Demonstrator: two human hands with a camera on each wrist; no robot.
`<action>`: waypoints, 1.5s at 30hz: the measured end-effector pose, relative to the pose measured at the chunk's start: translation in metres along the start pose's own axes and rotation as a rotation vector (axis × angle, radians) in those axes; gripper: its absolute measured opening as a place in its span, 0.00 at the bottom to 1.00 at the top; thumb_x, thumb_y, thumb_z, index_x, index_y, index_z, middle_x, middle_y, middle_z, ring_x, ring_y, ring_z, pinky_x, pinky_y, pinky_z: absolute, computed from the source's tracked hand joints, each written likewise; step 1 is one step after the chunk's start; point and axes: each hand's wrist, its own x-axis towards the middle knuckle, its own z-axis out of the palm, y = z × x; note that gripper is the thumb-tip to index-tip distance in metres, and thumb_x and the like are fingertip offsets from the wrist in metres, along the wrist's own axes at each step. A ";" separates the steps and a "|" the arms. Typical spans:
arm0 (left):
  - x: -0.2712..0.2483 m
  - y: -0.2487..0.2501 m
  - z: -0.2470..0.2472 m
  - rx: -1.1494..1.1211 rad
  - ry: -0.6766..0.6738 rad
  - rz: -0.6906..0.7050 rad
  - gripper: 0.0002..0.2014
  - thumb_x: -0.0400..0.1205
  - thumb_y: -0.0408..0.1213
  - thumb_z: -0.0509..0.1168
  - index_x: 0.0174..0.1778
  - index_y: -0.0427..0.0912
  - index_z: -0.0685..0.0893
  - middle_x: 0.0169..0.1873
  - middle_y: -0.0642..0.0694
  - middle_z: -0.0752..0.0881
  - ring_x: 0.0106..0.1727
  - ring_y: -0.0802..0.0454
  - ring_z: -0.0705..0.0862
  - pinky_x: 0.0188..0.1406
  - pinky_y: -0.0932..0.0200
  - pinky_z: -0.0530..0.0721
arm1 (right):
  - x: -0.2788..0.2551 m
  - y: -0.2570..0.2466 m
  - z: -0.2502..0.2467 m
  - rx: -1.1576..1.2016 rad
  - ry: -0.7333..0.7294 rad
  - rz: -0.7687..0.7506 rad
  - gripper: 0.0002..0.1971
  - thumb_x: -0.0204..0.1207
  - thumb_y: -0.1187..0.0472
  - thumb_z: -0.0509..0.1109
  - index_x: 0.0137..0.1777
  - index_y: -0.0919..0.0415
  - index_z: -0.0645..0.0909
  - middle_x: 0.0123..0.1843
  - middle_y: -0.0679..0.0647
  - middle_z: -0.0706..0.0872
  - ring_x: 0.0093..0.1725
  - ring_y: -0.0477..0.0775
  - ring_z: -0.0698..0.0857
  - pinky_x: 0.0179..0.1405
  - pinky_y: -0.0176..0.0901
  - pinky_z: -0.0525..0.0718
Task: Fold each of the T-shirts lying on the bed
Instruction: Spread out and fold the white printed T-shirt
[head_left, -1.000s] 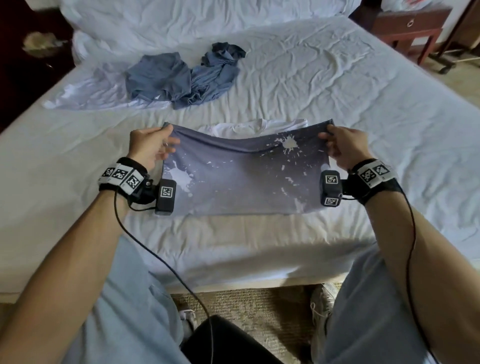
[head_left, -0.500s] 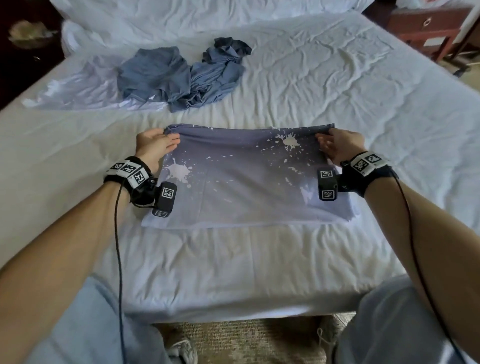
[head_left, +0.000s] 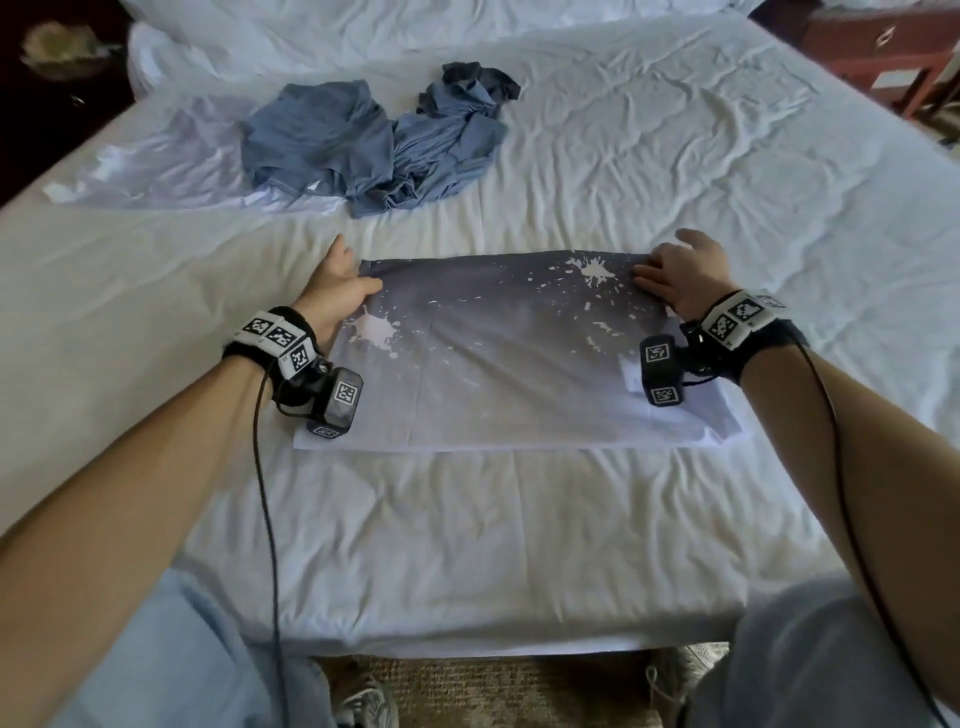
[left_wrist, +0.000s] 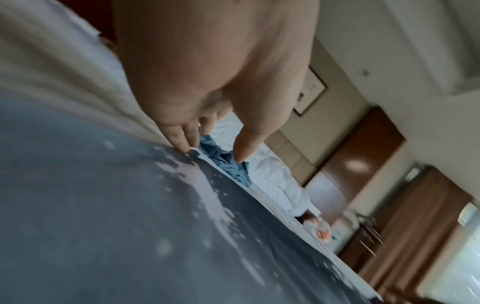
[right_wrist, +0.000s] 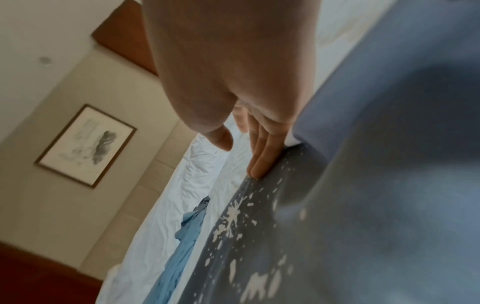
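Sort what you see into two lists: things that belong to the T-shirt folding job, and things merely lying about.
Part of the job:
- grey splatter-print T-shirt, folded flat on the bed
- left hand and right hand, straight fingers resting on its far corners
- crumpled blue T-shirts, unfolded
- pale lilac garment, spread flat

Just lying about:
- wooden side table
- framed picture

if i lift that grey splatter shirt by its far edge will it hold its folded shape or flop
Probably flop: the grey splatter shirt lies thin and flat on the bed, following the sheet. It likely weighs little. The left hand and right hand sit at opposite far corners, so lifting one point would likely let the fold sag open.
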 end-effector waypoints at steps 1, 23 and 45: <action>-0.004 0.006 0.003 0.090 -0.015 0.037 0.38 0.86 0.25 0.65 0.89 0.46 0.57 0.85 0.45 0.67 0.82 0.51 0.70 0.74 0.58 0.75 | 0.000 0.001 -0.002 -0.100 -0.008 -0.059 0.27 0.84 0.67 0.64 0.83 0.58 0.68 0.54 0.60 0.88 0.52 0.59 0.93 0.53 0.52 0.93; -0.204 0.091 0.264 1.137 -0.591 0.864 0.16 0.84 0.44 0.66 0.66 0.41 0.79 0.60 0.42 0.82 0.57 0.43 0.84 0.56 0.47 0.83 | -0.026 -0.012 -0.105 -1.149 -0.445 -0.421 0.20 0.82 0.58 0.74 0.74 0.54 0.83 0.70 0.57 0.86 0.69 0.60 0.83 0.69 0.49 0.79; -0.224 0.113 0.278 1.423 -0.605 0.947 0.14 0.78 0.22 0.61 0.56 0.40 0.79 0.47 0.39 0.86 0.41 0.34 0.87 0.30 0.50 0.66 | 0.006 -0.023 -0.091 0.028 -0.675 0.220 0.25 0.88 0.47 0.63 0.73 0.66 0.81 0.63 0.60 0.86 0.44 0.56 0.88 0.33 0.43 0.88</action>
